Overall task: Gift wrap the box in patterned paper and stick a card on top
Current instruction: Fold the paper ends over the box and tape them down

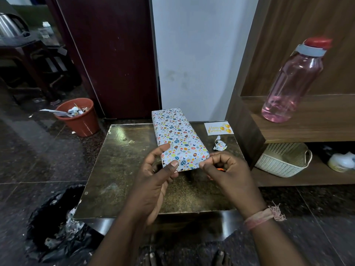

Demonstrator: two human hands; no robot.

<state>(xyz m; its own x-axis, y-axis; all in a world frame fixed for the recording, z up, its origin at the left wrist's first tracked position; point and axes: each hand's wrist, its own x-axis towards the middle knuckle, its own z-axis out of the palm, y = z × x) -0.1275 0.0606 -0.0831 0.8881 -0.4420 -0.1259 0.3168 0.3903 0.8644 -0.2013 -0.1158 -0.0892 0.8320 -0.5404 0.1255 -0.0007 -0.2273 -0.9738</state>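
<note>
Overall level: dim indoor light; the left third of the frame lies in deep shade.
Brightest area: white wall (201, 54) at upper centre, evenly lit.
Glare: pale reflection on the glossy counter (123, 135) at its upper left; faint sheen on the floor tiles (38, 150) at left.
Shadows: soft and short beneath the wrapped box (178, 137); no hard edges.
Distortion: wide-angle bending; the pink bottle (294, 81) at upper right leans inward.
Focus: centre sharp; the kettle (11, 24) at upper left and the lower corners are soft.
</note>
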